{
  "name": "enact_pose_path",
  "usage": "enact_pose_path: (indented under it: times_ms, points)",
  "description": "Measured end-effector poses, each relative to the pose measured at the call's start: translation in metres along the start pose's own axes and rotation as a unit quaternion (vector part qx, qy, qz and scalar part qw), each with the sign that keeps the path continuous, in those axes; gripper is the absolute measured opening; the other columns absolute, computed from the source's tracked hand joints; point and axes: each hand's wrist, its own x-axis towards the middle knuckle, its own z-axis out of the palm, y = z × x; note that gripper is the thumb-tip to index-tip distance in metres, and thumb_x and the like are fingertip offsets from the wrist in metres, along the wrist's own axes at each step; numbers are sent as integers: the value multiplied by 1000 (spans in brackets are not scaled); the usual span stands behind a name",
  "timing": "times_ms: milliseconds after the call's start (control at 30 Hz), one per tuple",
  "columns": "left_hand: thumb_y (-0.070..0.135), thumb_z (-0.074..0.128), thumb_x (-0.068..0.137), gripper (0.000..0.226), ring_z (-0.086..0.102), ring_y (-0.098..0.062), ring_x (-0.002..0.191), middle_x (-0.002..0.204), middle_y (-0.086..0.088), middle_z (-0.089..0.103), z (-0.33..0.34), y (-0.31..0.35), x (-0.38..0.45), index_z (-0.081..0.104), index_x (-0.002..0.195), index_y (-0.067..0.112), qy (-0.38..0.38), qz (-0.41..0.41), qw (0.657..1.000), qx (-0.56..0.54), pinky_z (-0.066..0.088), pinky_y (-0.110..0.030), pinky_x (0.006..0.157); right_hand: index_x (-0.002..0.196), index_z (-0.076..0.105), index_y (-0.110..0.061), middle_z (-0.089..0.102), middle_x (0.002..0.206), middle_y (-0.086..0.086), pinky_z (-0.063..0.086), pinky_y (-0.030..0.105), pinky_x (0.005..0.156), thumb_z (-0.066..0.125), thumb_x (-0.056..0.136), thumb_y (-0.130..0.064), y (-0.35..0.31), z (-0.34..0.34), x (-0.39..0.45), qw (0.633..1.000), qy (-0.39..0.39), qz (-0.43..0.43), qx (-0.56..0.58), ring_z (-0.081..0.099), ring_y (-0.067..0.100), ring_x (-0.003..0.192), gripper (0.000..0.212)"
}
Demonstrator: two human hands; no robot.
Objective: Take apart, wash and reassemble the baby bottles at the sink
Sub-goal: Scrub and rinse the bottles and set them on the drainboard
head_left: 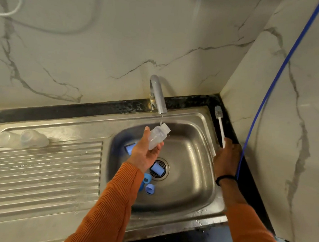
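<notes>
My left hand (146, 152) holds a clear baby bottle body (158, 136) tilted with its open neck under the tap (157, 96), where a thin stream of water runs. My right hand (227, 155) grips the white handle of a bottle brush (219, 123), its grey head pointing up over the sink's right rim. Several blue bottle parts lie in the basin: one on the drain (158, 168), two by my left sleeve (148, 184), and one half hidden behind my left hand (129, 148). Two clear bottle pieces (24, 139) lie on the drainboard's far left.
The steel sink basin (189, 170) is wet, with a ribbed drainboard (47, 169) to its left. A black stone counter edge (229, 129) runs behind and right. A blue hose (265, 101) hangs along the right marble wall, close to my right wrist.
</notes>
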Motion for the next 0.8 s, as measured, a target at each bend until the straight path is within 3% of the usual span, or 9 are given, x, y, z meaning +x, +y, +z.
enact_pose_path:
  times_ms: [133, 233, 400, 567, 700, 800]
  points:
    - [47, 79, 88, 61, 68, -24, 79, 110, -21, 69, -2, -1, 13, 61, 126, 2, 4, -6, 1000, -30, 58, -28, 70, 124, 61, -3, 51, 117, 28, 47, 55, 94, 54, 80, 15, 27, 6, 5, 1000, -17, 19, 5, 53, 46, 103, 49]
    - [47, 77, 90, 66, 66, -23, 83, 118, -21, 65, -7, -3, 20, 57, 134, 2, -2, -20, 998, -57, 57, -27, 68, 120, 61, 0, 44, 128, 27, 48, 56, 101, 57, 84, 8, 33, 9, 4, 1000, -18, -20, -9, 52, 46, 113, 37]
    - [43, 78, 90, 65, 64, -24, 88, 123, -22, 63, -5, -3, 22, 57, 136, 2, -6, -17, 998, -68, 57, -28, 69, 132, 57, 6, 40, 148, 34, 32, 62, 115, 62, 89, 0, 33, 18, -7, 997, -20, -38, -60, 34, 51, 143, 44]
    - [40, 81, 88, 60, 67, -27, 89, 117, -24, 69, -10, -1, 20, 61, 129, 1, 0, -10, 998, -65, 58, -28, 70, 145, 49, 6, 33, 156, 37, 18, 64, 123, 55, 99, -6, 28, 18, -17, 999, -12, -33, -32, 25, 52, 150, 48]
    - [41, 82, 86, 58, 70, -25, 78, 107, -22, 71, -16, -2, 22, 62, 125, 2, 5, -6, 998, -62, 58, -28, 67, 141, 52, 5, 41, 150, 32, 32, 62, 118, 56, 101, -10, 12, 13, -23, 995, -8, -80, 58, 37, 49, 143, 42]
    - [42, 82, 87, 54, 71, -26, 71, 105, -23, 69, -14, -5, 23, 62, 117, 2, 25, -8, 999, -45, 59, -28, 66, 139, 57, -9, 58, 136, 13, 50, 45, 104, 62, 102, -35, -37, 3, -27, 967, -102, -94, 212, 59, 29, 125, 46]
